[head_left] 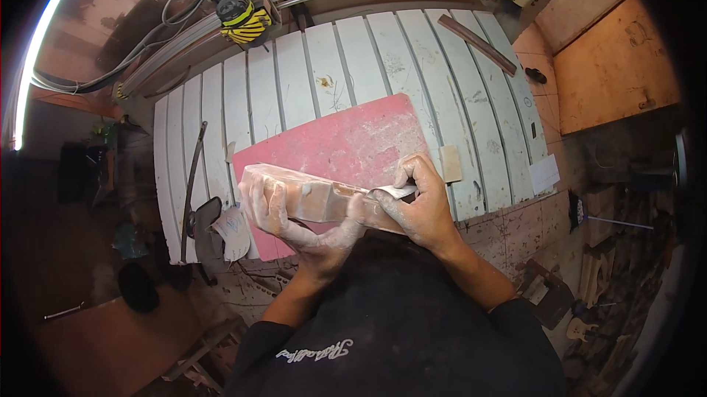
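Wood [315,202] is being held over the red board [331,135], the left hand [322,242] gripping it; the right hand's [427,209] fingers are pinching a white sheet [398,191] at its edge. Sanding is apparently occurring, the next stroke likely requiring steady support.

At centre, the dust-coated left hand [317,239], slightly blurred, hides part of the long brown wooden block [337,207] and pink rectangular board [331,138].
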{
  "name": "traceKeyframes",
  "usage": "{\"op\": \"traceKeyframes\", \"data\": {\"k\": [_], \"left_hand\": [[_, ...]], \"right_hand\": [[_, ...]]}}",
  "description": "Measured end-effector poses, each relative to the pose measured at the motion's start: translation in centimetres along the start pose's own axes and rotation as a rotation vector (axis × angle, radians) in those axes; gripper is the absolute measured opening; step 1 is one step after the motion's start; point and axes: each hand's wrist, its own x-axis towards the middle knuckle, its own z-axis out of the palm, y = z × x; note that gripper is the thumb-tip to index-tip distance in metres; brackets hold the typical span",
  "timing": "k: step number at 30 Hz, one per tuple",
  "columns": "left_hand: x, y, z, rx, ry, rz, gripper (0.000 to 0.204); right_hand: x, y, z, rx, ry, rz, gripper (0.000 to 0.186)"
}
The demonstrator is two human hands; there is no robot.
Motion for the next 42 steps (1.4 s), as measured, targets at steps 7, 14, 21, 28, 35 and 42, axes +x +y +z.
{"op": "traceKeyframes", "data": {"k": [7, 14, 21, 28, 35, 42], "left_hand": [[0.7, -0.9, -0.6, -0.109, 0.033, 0.041, 0.065], [1.8, -0.3, -1.5, -0.178, 0.039, -0.095, 0.039], [3.6, -1.4, -2.8, -0.386, 0.060, -0.387, 0.014], [6.7, -2.9, -4.2, -0.262, -0.233, -0.211, 0.012], [7.2, -4.9, -2.7, -0.277, -0.214, -0.101, 0.031], [6.4, -6.0, -0.6, -0.362, -0.010, -0.030, 0.043]], "right_hand": [[-0.2, -0.1, 0.0, -0.017, -0.012, 0.006, 0.035], [-0.2, -0.2, -0.1, -0.040, -0.025, 0.007, 0.033], [-0.6, -0.4, 0.1, 0.061, -0.105, 0.210, 0.023], [2.2, -5.3, -0.7, 0.150, -0.190, 0.015, 0.016], [2.8, -7.8, 2.6, 0.018, -0.314, -0.101, 0.019], [2.2, -6.2, 4.7, -0.016, -0.148, -0.356, 0.027]]}}
